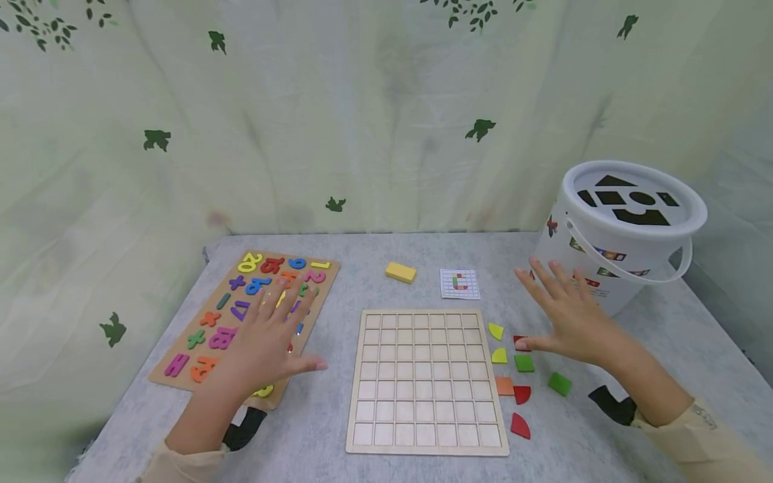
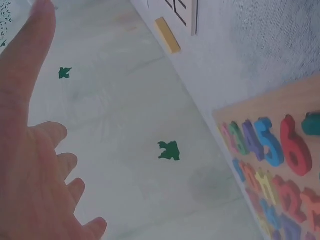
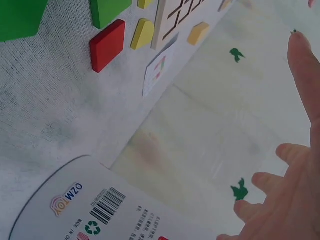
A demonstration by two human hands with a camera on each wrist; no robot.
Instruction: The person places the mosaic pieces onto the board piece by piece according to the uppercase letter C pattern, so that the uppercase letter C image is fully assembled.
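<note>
A wooden grid board point(image 1: 425, 382) with empty square cells lies in the middle of the grey table. My left hand point(image 1: 272, 339) hovers flat, fingers spread, over the number puzzle board point(image 1: 181, 365) with coloured numerals point(image 2: 272, 142). My right hand point(image 1: 570, 312) is open with fingers spread, above the loose coloured pieces right of the grid: yellow quarter pieces point(image 1: 496, 331), a red square point(image 3: 107, 45), green squares point(image 1: 524, 363), an orange piece point(image 1: 504, 386) and red quarter pieces point(image 1: 520, 426). Neither hand holds anything.
A white shape-sorter bucket point(image 1: 628, 231) with a handle stands at the back right, close to my right hand. A yellow block point(image 1: 400, 272) and a small pattern card point(image 1: 460, 284) lie behind the grid. A leaf-print curtain point(image 1: 362, 114) backs the table.
</note>
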